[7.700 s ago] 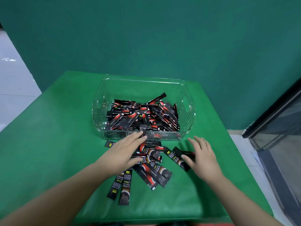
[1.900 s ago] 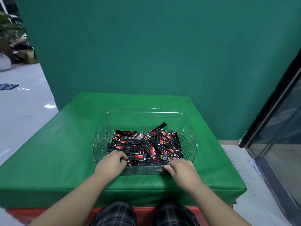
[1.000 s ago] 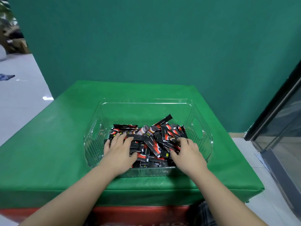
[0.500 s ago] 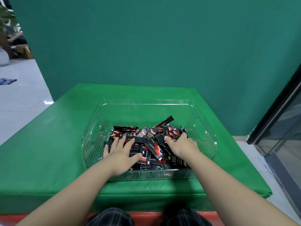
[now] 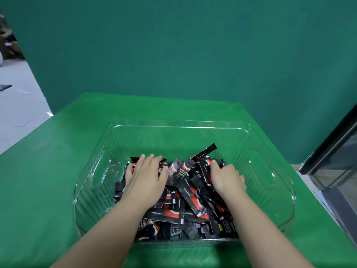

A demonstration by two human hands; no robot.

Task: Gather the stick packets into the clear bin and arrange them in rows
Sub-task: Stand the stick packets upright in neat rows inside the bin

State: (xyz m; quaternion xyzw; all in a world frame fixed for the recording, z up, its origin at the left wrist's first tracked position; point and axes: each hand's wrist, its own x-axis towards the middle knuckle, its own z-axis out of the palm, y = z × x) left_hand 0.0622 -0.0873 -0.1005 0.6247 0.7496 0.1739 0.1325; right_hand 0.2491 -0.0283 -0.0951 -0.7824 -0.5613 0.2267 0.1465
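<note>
**A:** ok so head cam only. What's changed from half a second back? Both hands have slid further toward the back of the clear bin (image 5: 274, 171). The left hand (image 5: 145, 179) was near the front of the pile and now sits over its left-rear part. The right hand (image 5: 226, 178) is about where it was but looks more bunched up.

**B:** yeah, and the stick packets (image 5: 190, 198) are all inside the bin, a jumbled heap crossing every which way, no rows. One packet (image 5: 205, 150) pokes up at the back, tilted toward the right.

**A:** fingers? The left is flat, fingers straight and slightly spread, palm pressing down on the packets. The right has its fingers curled into the heap, gripping a few packets at the right-rear.

**B:** materials: the bin is see-through plastic, ribbed side walls, rounded corners, an oval handle cutout in each side. It sits on a green padded table (image 5: 48, 171) with a smooth, leathery-looking cover. The packets are glossy black foil strips with a red-orange swoosh, and some have a small yellow patch.

**A:** any brand? There's white print on them but it's too blurry to read.
</note>
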